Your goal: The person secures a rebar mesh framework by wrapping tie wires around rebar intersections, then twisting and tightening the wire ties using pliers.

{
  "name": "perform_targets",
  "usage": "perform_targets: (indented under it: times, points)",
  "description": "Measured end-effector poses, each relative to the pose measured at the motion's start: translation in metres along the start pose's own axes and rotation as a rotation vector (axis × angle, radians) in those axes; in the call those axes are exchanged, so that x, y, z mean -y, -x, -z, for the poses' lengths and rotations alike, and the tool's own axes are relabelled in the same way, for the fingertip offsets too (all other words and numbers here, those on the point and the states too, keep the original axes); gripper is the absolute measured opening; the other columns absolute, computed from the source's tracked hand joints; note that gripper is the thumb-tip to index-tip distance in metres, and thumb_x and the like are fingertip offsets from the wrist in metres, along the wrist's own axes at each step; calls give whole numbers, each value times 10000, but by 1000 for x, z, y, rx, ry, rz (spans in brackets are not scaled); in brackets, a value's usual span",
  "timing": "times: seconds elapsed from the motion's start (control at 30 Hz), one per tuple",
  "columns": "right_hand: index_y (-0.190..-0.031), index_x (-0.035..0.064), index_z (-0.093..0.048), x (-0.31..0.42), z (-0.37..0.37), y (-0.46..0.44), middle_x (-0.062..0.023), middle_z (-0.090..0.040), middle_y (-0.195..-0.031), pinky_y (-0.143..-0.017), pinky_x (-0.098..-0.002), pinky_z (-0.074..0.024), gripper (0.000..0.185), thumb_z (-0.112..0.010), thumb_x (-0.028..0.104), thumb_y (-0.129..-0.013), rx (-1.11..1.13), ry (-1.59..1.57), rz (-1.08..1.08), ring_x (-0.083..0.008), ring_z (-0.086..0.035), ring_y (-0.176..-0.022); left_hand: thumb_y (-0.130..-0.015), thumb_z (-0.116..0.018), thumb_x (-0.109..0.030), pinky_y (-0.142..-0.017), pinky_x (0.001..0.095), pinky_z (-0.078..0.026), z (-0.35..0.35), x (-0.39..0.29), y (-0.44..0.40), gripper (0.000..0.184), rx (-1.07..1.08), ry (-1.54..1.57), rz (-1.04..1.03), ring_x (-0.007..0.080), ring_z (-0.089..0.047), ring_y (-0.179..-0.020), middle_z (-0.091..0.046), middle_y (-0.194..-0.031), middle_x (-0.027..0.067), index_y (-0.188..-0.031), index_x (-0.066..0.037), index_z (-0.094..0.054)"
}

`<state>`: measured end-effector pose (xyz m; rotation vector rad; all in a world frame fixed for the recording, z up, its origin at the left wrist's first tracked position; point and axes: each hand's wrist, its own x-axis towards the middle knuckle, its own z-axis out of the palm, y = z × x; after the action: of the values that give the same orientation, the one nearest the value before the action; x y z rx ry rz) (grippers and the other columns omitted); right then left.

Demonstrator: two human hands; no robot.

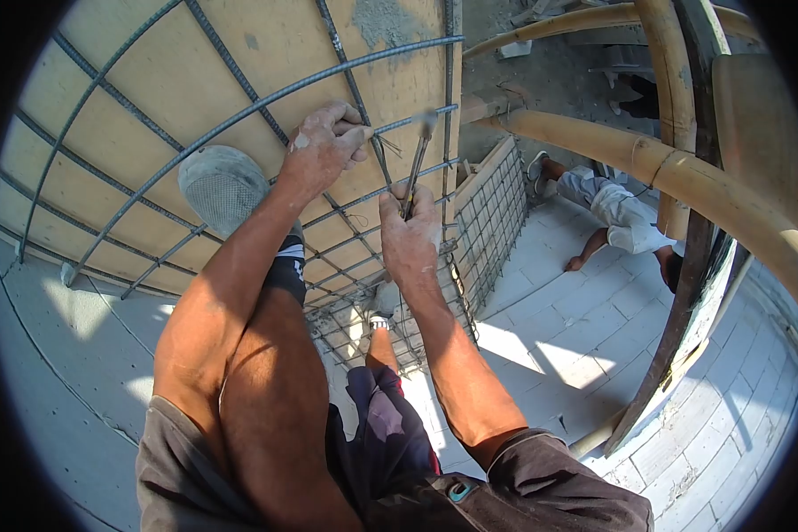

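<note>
My left hand (325, 146) is pinched at a crossing of the steel rebar grid (288, 89), with thin tie wire (387, 144) sticking out just right of its fingertips. My right hand (412, 230) is closed round the handles of metal pincers (417, 164). Their head points up beside the same crossing and is blurred. White dust covers both hands. Behind the bars lies a tan plywood panel (399, 84). The fingers of my left hand partly hide the wire.
My shoe (224, 188) is braced on the rebar. Bamboo poles (612, 146) cross at the right beside a curved dark timber (674, 337). A wire mesh (496, 226) stands lower right. Below, another person (625, 213) bends over the pale block floor (585, 306).
</note>
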<state>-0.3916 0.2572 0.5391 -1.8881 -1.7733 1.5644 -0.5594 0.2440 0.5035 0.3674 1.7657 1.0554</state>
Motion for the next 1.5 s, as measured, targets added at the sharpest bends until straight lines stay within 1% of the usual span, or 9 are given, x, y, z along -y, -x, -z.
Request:
perform_targets:
  times: [0.2,0.3,0.5,0.63,0.87,1.03,1.13,1.27,1.5]
  points:
    - [-1054,-6,-586,27,9,-1,-185,-667,-817,-753,-459,-508,284,-659,226,-908,129,166,-102,-339,-668,-770,-877,-682,-141,-628,279,-550,-8,2,-2,192,-75,-111,-16,154,-710,-688,-729,-850,123,-975,18,-636]
    - [-1035,-7,-579,42,12,-8,-219,-674,-824,-763,-483,-510,275,-661,215,-894,206,226,32,-399,-675,-808,-866,-676,-143,-642,290,-551,-7,0,0,182,-85,-141,-45,162,-715,-690,-729,-822,117,-967,4,-641]
    - [-960,6,-575,41,20,-68,-170,-638,-743,-648,-428,-487,274,-696,245,-903,192,367,691,-323,-610,-657,-852,-669,-149,-681,316,-544,-6,8,-5,164,-100,-265,-107,169,-711,-684,-724,-785,101,-955,-23,-649]
    - [-966,33,-581,46,30,-96,-162,-643,-741,-633,-411,-494,275,-711,269,-914,114,341,622,-314,-612,-652,-854,-683,-160,-688,314,-534,-11,9,-4,178,-128,-168,-68,165,-707,-683,-727,-788,101,-956,-17,-653]
    - [-918,11,-524,9,16,-128,-232,-637,-748,-655,-478,-493,327,-699,286,-917,-98,304,439,-436,-633,-718,-851,-708,-184,-687,308,-532,-12,3,-2,226,-129,-141,-23,163,-715,-696,-737,-821,110,-974,-2,-656]
    - [-885,-18,-600,-9,4,-104,-82,-608,-714,-673,-372,-474,311,-629,282,-961,-93,11,187,-189,-545,-671,-846,-713,-193,-686,303,-535,-12,5,-3,242,-133,-170,-24,166,-717,-700,-739,-829,111,-982,0,-659]
    - [-827,16,-578,-36,-8,-107,-48,-559,-660,-597,-341,-451,288,-608,266,-968,-71,-8,114,-161,-517,-607,-842,-717,-193,-680,302,-538,-12,1,-1,248,-127,-179,-18,167,-716,-697,-739,-833,114,-985,1,-660]
    - [-797,71,-526,-36,-9,-90,-8,-513,-639,-488,-276,-412,249,-557,233,-983,137,-437,-115,-103,-493,-536,-839,-724,-193,-668,304,-542,-12,6,-4,255,-136,-159,-37,164,-712,-693,-737,-830,115,-990,3,-661]
    - [-908,43,-558,-31,-12,-41,-22,-558,-695,-514,-277,-469,166,-583,186,-989,288,-488,-223,-106,-530,-566,-842,-722,-191,-662,306,-544,-12,7,-5,273,-129,-140,-44,153,-712,-701,-735,-828,118,-1020,4,-655]
